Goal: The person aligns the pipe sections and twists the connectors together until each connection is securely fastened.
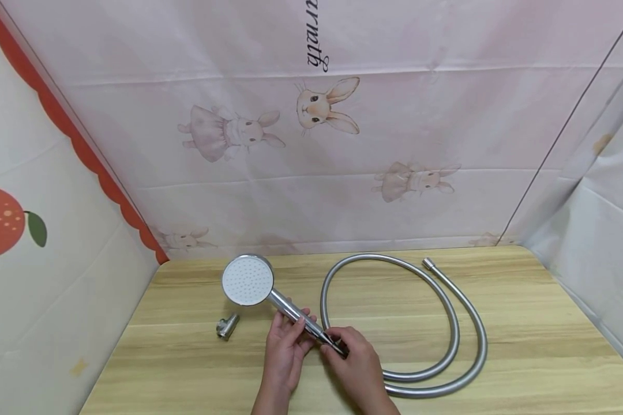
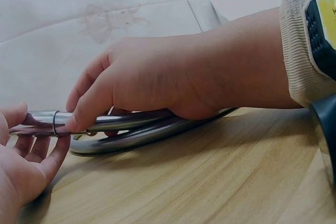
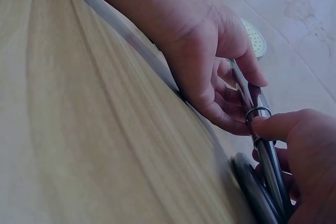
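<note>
A chrome hand shower (image 1: 247, 280) with a round white spray face is held tilted over the table, its head up and to the left. My left hand (image 1: 285, 349) holds its handle (image 1: 284, 304) near the lower end, thumb on top and fingers beneath. At the handle's base, my right hand (image 1: 357, 358) pinches the end of the silver shower hose (image 1: 454, 328) between thumb and fingers. In the right wrist view a thin ring (image 3: 257, 112) shows at the joint of handle and hose end, and the two hands almost meet there.
Looping across the right of the wooden table (image 1: 535, 346), the hose has its other end fitting (image 1: 428, 263) lying near the back edge. A small chrome fitting (image 1: 227, 327) lies left of the hands. Printed cloth walls (image 1: 394, 132) enclose the table's back and sides.
</note>
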The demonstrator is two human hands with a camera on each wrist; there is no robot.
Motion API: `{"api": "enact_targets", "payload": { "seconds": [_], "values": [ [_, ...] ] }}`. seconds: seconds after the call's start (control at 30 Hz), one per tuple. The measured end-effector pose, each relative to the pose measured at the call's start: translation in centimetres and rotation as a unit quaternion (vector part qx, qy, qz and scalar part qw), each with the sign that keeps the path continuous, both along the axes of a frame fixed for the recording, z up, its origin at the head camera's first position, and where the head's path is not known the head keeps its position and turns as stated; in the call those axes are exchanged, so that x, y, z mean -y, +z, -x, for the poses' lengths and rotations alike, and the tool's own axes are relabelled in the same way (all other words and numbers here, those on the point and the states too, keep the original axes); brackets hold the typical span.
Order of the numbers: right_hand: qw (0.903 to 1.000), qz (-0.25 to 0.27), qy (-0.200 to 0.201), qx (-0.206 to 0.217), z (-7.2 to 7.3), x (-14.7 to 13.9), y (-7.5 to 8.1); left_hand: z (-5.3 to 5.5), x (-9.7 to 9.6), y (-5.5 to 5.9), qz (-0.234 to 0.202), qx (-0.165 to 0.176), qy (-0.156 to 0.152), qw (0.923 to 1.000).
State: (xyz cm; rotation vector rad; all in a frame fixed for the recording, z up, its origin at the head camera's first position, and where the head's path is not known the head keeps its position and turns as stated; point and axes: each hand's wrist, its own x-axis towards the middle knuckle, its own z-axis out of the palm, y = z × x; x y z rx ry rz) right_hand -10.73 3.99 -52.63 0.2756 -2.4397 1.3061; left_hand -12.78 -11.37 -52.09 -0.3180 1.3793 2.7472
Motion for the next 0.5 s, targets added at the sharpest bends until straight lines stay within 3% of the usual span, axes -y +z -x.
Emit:
{"api": "enact_targets", "payload": {
  "seconds": [0.5],
  "values": [
    [1.0000, -0.003, -0.003, -0.006, 0.16, 0.02, -0.16, 0.05, -0.01, 0.04, -0.001, 0.002, 0.003, 1.0000]
  ]
}}
